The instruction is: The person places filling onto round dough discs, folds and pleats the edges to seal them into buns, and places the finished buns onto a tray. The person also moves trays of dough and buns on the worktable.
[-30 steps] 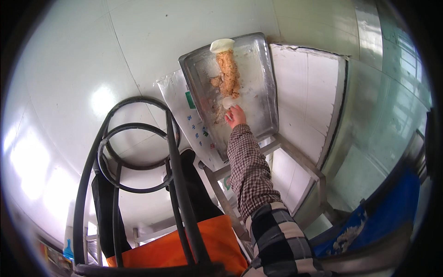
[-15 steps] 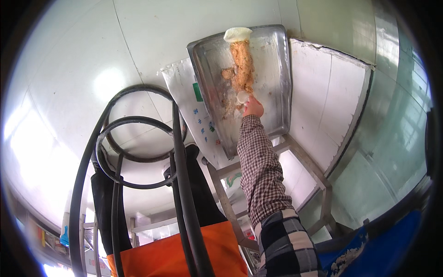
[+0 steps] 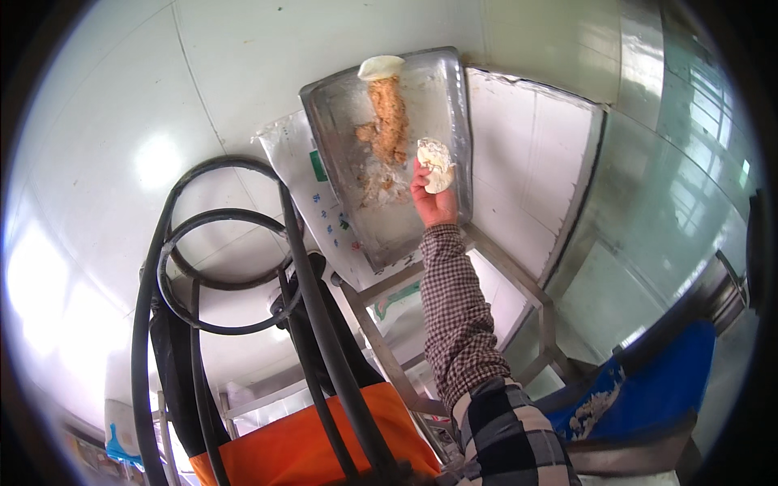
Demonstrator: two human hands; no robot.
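My right hand, in a checked sleeve, is closed on a pale, flat, rounded piece with a rough, crumbly coating at its far end. What the piece is made of I cannot tell. It is held over the right part of a shallow metal tray. Inside the tray lies a long heap of orange-brown, minced-looking food, with loose crumbs and smears at its near end. A second pale, curved piece rests at the heap's far end. My left hand is out of view.
The tray rests over a white printed sheet and a metal frame. To the left stands a black tubular frame with rings. Orange material lies at the lower edge. A blue sheet-like thing with pale residue is at lower right.
My right hand has lifted from the near end of the heap and shifted right of it. The pale piece has turned and shows its broad side. The whole view has shifted slightly.
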